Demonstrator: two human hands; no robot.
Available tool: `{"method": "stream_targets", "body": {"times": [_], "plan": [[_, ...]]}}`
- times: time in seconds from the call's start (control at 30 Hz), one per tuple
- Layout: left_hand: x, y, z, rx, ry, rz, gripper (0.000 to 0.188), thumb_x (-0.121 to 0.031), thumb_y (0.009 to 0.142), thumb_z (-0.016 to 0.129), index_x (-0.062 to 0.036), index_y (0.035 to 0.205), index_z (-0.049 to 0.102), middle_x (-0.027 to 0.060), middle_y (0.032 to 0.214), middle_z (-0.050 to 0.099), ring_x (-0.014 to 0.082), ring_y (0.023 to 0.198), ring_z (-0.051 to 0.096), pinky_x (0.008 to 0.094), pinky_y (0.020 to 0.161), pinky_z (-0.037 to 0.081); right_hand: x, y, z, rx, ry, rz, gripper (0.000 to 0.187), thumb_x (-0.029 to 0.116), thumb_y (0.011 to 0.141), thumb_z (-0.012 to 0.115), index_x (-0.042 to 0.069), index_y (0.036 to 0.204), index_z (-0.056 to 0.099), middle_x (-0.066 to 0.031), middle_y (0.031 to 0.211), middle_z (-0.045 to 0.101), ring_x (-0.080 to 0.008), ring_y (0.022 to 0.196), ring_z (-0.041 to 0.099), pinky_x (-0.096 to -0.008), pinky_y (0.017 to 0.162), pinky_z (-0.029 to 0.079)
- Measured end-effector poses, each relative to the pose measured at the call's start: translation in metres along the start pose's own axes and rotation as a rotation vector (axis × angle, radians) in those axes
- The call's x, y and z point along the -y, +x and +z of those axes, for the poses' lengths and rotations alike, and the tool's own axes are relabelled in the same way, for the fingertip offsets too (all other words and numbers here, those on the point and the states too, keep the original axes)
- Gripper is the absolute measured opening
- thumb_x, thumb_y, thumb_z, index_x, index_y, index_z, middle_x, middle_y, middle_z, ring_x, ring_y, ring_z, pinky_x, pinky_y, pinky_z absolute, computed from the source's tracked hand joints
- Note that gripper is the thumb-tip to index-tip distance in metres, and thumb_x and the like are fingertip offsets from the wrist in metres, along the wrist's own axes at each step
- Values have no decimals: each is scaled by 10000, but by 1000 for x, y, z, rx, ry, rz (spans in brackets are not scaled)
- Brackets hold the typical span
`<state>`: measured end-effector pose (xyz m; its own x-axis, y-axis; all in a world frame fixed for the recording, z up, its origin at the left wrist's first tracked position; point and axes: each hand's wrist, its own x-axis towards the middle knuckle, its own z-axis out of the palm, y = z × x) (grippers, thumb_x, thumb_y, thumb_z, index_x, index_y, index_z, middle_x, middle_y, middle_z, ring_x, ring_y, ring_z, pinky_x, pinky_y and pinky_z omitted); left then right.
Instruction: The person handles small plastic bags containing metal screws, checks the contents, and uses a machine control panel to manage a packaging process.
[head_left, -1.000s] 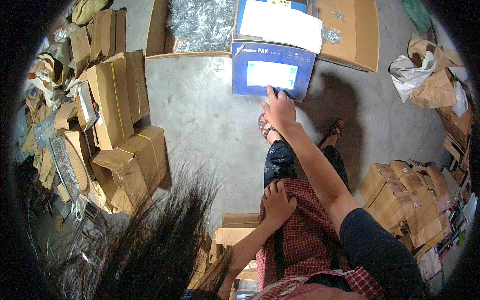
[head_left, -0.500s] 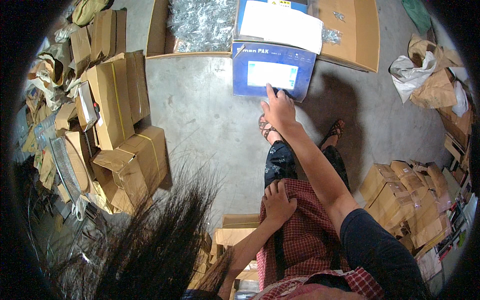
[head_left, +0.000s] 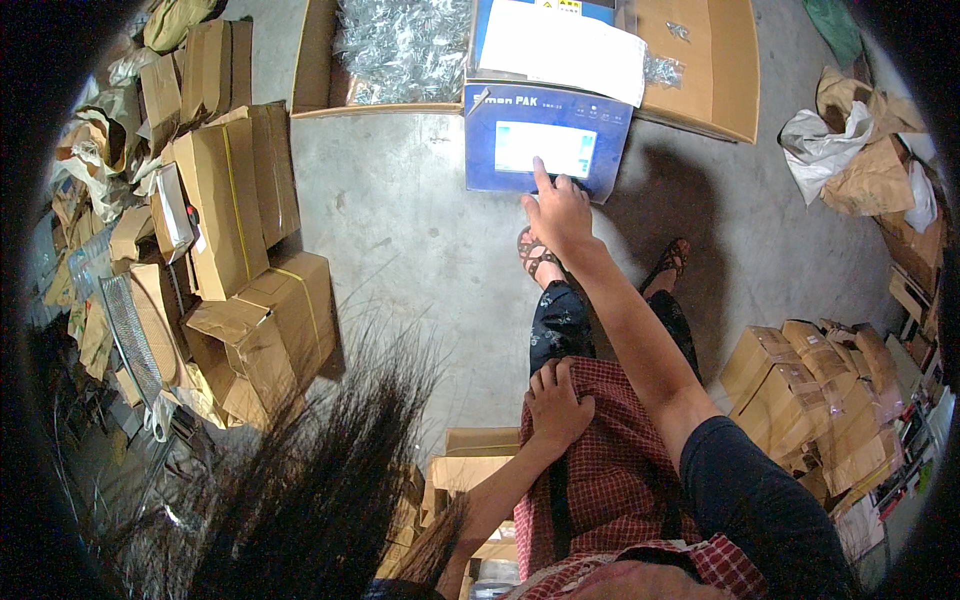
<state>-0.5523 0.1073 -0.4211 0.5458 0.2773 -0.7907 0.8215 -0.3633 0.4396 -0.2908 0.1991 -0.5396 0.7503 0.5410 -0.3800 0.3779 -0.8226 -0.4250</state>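
Observation:
My right hand (head_left: 562, 213) reaches forward to a blue machine (head_left: 482, 168) with a lit touchscreen (head_left: 570, 145). Its index finger is stretched out with the tip over the lower part of the screen; whether it presses the glass I cannot tell. The other fingers are partly curled and hold nothing. On my lap, over the red checked apron (head_left: 620, 430), rests my left hand (head_left: 558, 405) with its fingers spread. A white sheet (head_left: 560, 52) lies across the top of the machine.
Left of the machine stands a carton (head_left: 313, 65) heaped with small clear bags (head_left: 405, 50). An open carton (head_left: 728, 70) on its right holds a few such bags. Stacked cardboard boxes (head_left: 215, 200) line the left; more cartons (head_left: 790, 390) and crumpled sacks (head_left: 850, 150) lie right.
My right index fingertip has moved slightly up the screen. My left hand has stayed on my lap.

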Motion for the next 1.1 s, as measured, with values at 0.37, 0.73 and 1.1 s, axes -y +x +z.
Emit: {"method": "stream_targets", "body": {"times": [0.37, 0.73, 1.1], "plan": [[-2, 1, -4, 40, -5, -8, 724, -271, 738, 665, -93, 1388, 401, 187, 1366, 432, 394, 1280, 399, 586, 1029, 346, 1, 4, -1, 29, 2, 9, 661, 308, 920, 621, 82, 1497, 391, -247, 1042, 605, -383, 971, 627, -469, 884, 484], [-3, 2, -5, 39, -4, 6, 725, -254, 735, 661, -95, 1389, 392, 190, 1362, 424, 398, 1274, 398, 585, 1029, 337, -21, -17, 1, 80, -61, 98, 708, 355, 924, 618, 69, 1510, 343, -251, 1122, 606, -396, 1048, 620, -488, 927, 479], [-14, 5, -14, 101, 4, -41, 745, -257, 738, 669, -99, 1406, 381, 192, 1390, 411, 394, 1292, 382, 576, 1044, 325, -24, -14, 3, 120, -55, 146, 719, 346, 928, 618, 71, 1518, 316, -228, 1135, 610, -377, 1070, 614, -481, 941, 465]]}}
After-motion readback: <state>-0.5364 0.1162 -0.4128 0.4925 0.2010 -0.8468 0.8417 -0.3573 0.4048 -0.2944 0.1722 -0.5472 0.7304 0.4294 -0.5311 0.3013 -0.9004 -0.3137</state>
